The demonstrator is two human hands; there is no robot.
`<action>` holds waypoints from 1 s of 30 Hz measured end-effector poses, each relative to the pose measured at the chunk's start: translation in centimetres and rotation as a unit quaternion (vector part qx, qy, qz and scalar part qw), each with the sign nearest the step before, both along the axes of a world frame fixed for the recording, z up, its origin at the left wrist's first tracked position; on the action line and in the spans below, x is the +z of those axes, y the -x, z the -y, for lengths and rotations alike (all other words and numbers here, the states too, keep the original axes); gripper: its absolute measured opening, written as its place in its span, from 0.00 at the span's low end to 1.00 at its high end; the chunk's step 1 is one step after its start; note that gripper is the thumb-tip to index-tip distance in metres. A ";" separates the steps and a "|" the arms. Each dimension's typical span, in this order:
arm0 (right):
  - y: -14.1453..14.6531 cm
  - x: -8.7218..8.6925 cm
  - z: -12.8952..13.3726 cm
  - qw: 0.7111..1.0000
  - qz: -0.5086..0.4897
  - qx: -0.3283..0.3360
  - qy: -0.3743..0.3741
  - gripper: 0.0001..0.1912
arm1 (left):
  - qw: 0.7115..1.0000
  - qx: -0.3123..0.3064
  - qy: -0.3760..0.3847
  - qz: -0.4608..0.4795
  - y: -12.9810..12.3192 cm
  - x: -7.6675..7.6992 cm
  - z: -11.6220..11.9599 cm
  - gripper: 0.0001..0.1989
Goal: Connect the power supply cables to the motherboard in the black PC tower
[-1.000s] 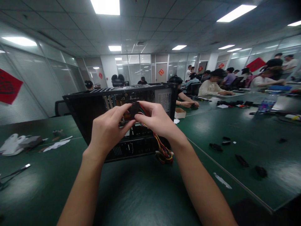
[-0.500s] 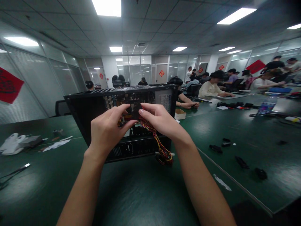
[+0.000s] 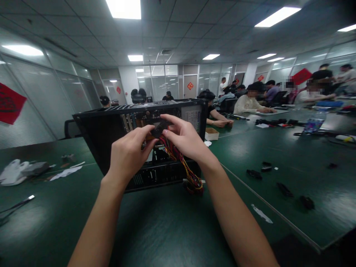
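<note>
A black cable connector (image 3: 158, 129) is between my two hands, in front of the open side of a black computer case (image 3: 94, 128). My left hand (image 3: 129, 150) pinches its left end with thumb and fingertips. My right hand (image 3: 187, 139) is closed on its right side, where red, yellow and black wires (image 3: 190, 174) come out. The wires run down past the lower edge of the case and bunch up there. Inside the case show slot strips and a labelled metal power supply (image 3: 191, 115). My hands hide part of the interior.
The case stands on a green table (image 3: 172, 230). Small black parts (image 3: 284, 190) and a paper scrap (image 3: 261, 213) lie on the right, a small box (image 3: 211, 134) behind. A white plastic bag (image 3: 13, 172) is on the left. Other people sit across the room.
My right index finger has lifted and stretched over the connector. The connector has tilted and shifted slightly left, and more of the wires shows below my right hand.
</note>
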State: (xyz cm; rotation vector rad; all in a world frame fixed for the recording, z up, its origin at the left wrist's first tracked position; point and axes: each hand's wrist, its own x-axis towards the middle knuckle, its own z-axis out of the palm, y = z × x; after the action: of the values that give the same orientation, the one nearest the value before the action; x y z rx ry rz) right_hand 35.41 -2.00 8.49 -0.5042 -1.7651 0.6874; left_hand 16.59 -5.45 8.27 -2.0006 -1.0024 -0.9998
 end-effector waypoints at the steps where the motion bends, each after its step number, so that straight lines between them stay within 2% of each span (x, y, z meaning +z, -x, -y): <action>1: 0.0 0.0 0.0 1.000 0.001 -0.001 -0.002 0.26 | 1.000 -0.007 0.003 -0.002 0.0 -0.1 -0.1 0.17; 7: 0.4 -0.1 0.1 0.999 -0.014 -0.004 -0.036 0.17 | 0.997 -0.070 -0.004 0.014 0.1 -0.7 -0.9 0.17; 11: 0.6 -0.1 0.1 0.998 -0.032 -0.019 -0.049 0.18 | 0.989 -0.126 0.011 0.072 -0.4 -0.6 -0.8 0.11; 15: 0.1 0.2 0.0 0.997 -0.002 -0.054 -0.054 0.22 | 0.973 -0.167 0.067 0.146 -1.0 -0.5 -0.8 0.09; 20: -0.5 -0.4 -0.7 0.992 0.084 -0.068 -0.061 0.28 | 0.978 -0.114 0.076 0.159 -0.8 -0.9 -1.5 0.09; 23: -0.1 -1.1 -1.5 0.980 0.124 -0.129 -0.084 0.28 | 0.987 -0.069 0.066 0.132 -0.3 -1.3 -2.1 0.09; 26: 0.7 -1.8 -2.0 0.953 0.187 -0.212 -0.109 0.26 | 0.992 -0.018 0.070 0.101 0.1 -1.8 -2.7 0.10; 30: 1.9 -2.8 -2.3 0.900 0.286 -0.309 -0.114 0.23 | 0.991 0.036 0.089 0.091 0.6 -2.5 -3.7 0.12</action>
State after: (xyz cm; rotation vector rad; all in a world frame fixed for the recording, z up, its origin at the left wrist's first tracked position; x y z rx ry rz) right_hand 33.52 0.30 5.70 -1.1212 -2.0214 -0.1421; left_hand 16.02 -1.76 5.74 -2.0272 -1.2929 -1.1014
